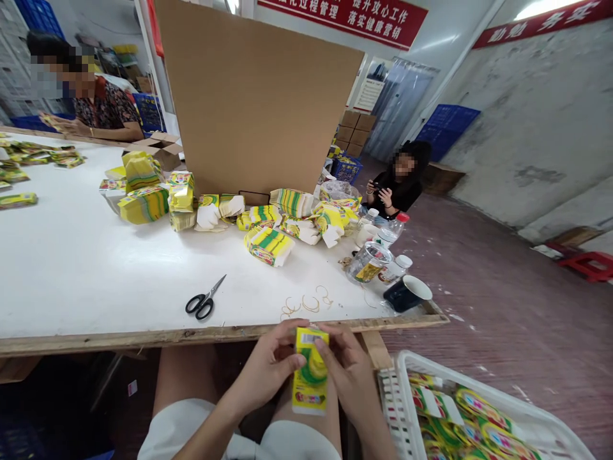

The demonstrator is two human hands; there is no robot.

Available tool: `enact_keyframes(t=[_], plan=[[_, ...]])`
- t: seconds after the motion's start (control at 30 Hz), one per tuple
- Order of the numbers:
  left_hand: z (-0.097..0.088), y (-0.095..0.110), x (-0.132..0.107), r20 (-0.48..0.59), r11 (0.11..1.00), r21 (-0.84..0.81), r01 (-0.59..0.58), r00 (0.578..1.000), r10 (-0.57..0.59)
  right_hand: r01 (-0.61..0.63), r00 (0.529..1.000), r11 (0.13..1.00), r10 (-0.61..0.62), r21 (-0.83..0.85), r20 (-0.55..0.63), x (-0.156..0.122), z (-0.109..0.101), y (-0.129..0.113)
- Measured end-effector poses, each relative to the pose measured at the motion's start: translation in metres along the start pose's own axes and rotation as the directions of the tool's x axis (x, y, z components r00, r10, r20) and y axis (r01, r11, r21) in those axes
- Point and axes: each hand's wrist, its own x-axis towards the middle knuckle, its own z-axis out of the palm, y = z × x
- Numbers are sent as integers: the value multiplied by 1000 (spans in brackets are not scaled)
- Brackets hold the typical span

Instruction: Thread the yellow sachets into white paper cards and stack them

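Both of my hands grip one flat yellow and green printed carton over my lap, just below the table's front edge. My left hand pinches its left side, thumb on the printed face. On the other side my right hand has its thumb near the barcode at the top. Fingers behind the carton are hidden. Past my hands on the white tabletop lie several rubber bands and black-handled scissors. Farther back are bundles of similar cartons.
A white plastic basket holding printed cartons stands at my right. A dark mug, a clear jar and bottles line the table's right end. A large cardboard sheet rises behind the bundles. Two people sit beyond, at left and right.
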Motion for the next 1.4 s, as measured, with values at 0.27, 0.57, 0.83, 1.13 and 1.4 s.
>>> enact_keyframes(t=[0.27,0.57,0.83,1.13,1.4], plan=[[-52,-7,18,-343,843,537,-21,908,241,-47,870,573,-379,-818,-316,-6,-107,-17],[-109,-24,20,-430,728,684,54,836,342,165,986,690,-120,-705,113,183,78,8],[-116,-32,21,-473,776,629,49,816,332,196,980,553,-95,-810,172,236,142,8],[-126,-44,34,-594,910,412,49,772,227,497,861,651,-286,-573,422,92,135,8],[-118,-36,39,-521,964,264,-44,834,181,-119,917,992,94,40,389,134,118,7]])
